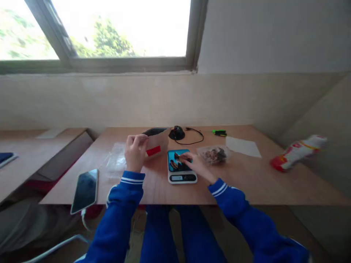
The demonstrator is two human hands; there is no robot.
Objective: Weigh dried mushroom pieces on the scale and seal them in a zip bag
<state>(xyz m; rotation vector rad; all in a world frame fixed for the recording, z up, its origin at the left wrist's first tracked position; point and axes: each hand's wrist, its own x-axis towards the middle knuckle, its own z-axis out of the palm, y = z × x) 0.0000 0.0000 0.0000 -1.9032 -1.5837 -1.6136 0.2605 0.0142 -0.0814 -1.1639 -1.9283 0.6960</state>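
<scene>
My left hand [135, 152] pinches the upper left edge of a brown paper bag [160, 143], which has a red label on its front and a dark opening at the top. Just right of the bag stands a small white kitchen scale [172, 182] with a blue platform and a display at the front. Several dried brown pieces [173, 164] lie on that platform; their exact kind I cannot make out. Over it, my right hand [197, 166] has its fingertips closed on one such piece [177, 157].
Right of the scale lies a clear bag of dried pieces [215, 155], near white paper [243, 146]. Behind are a black corded device [178, 133] and green-black tools [219, 132]. Clear plastic [116, 160] and a cabled phone [85, 190] lie left; a red-white bottle [297, 152] is right.
</scene>
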